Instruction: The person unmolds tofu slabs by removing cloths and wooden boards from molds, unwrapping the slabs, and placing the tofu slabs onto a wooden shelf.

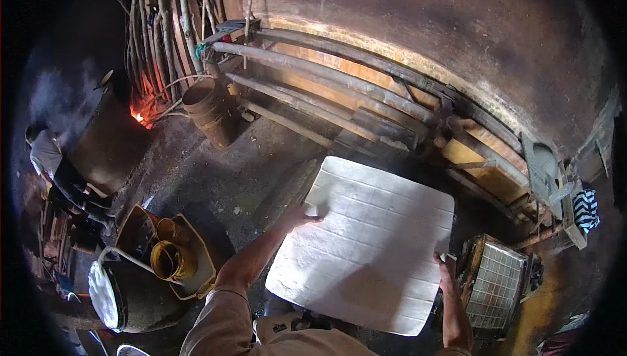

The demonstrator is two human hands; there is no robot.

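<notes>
A large white slab [366, 245] with rounded corners and faint parallel lines across its face lies before my body, tilted a little. My left hand [302, 217] is at its left edge, with the thumb over the top face and the other fingers hidden beneath. My right hand [446, 270] grips the right edge, fingers bent around the rim. A shadow covers the slab's right and lower part. What supports it from below is mostly hidden; a dark wooden edge [304, 189] shows at its upper left.
To the left stand a yellow container [206, 261] with small buckets and a dark drum [147, 294]. A fire [138, 116] burns near a rusty bucket [212, 111]. Another person [49, 157] bends at far left. Long poles [326, 72] line the wall; a gridded frame [496, 284] is at right.
</notes>
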